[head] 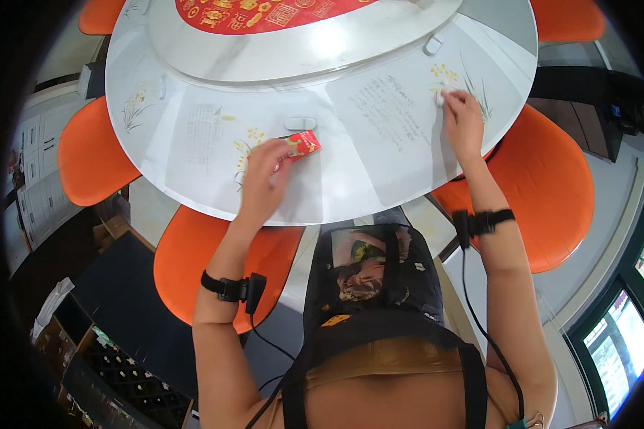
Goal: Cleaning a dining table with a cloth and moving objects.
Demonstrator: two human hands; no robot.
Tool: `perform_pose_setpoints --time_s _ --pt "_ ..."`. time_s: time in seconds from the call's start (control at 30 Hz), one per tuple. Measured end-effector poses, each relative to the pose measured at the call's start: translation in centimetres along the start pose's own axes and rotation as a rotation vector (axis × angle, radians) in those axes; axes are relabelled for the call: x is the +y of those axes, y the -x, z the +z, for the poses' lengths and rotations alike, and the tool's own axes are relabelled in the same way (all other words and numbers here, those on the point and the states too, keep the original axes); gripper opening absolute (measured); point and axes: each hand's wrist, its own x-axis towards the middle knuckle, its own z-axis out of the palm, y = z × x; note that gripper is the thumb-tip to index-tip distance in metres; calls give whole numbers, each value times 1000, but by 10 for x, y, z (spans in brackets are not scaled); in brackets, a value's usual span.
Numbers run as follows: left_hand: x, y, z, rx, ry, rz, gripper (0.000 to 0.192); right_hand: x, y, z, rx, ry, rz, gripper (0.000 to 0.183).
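Observation:
My left hand has its fingers over a small red printed packet, whose right end sticks out past the fingertips. The packet lies at the front edge of a whitish rounded block on a translucent placemat. To the right, my right hand pinches a small white object between thumb and fingertips; what it is cannot be made out. That hand is over a second placemat, printed with yellow flowers and lines of script.
A raised turntable with a red and gold mat stands at the centre of the round white table. Another small white block lies near its rim. Orange chairs surround the table. A dark cabinet is at lower left.

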Motion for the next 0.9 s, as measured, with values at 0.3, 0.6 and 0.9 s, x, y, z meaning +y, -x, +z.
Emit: perform_pose_setpoints --time_s 0.3,0.6,0.9 --pt "23 -1 57 -509 26 92 29 -89 33 55 -382 -225 -532 27" --pt "35 23 68 -460 29 -5 23 -18 -30 27 38 -79 -140 25" --pt "33 33 61 -450 -33 -32 25 -61 76 34 -544 -256 -540 30"
